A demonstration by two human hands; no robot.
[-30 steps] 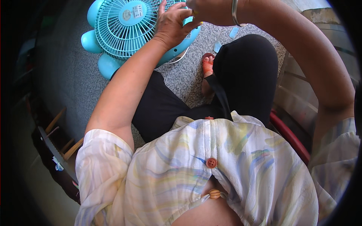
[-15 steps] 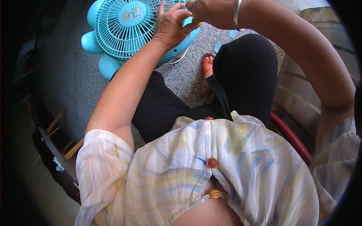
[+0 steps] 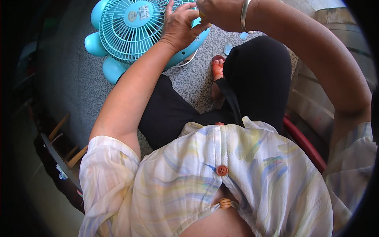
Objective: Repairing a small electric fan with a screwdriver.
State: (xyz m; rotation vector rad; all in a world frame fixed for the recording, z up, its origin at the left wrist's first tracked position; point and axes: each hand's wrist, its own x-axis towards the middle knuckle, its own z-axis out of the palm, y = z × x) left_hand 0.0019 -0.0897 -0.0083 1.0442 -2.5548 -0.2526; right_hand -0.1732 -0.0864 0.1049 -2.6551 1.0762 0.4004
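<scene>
A light blue table fan (image 3: 130, 29) with a round wire grille lies on the grey speckled floor (image 3: 75, 75) at the top left. My left hand (image 3: 179, 25) rests on the grille's right rim, fingers curled over the wire. My right hand (image 3: 215, 14), with a metal bangle on the wrist, is closed at the same rim spot, just above the left hand; what it pinches is too small to tell. My black trousers (image 3: 252, 83) and a sandalled foot (image 3: 217, 71) lie right of the fan.
A white cord (image 3: 187, 63) runs from under the fan. A red curved rim (image 3: 304, 144) shows at my right side, with a wooden bench (image 3: 335, 91) beyond. Wooden slats and a dark frame (image 3: 59, 158) stand at the left.
Both hands stay at the fan's rim; the right hand's fingers have shifted slightly. The fan has not moved.
</scene>
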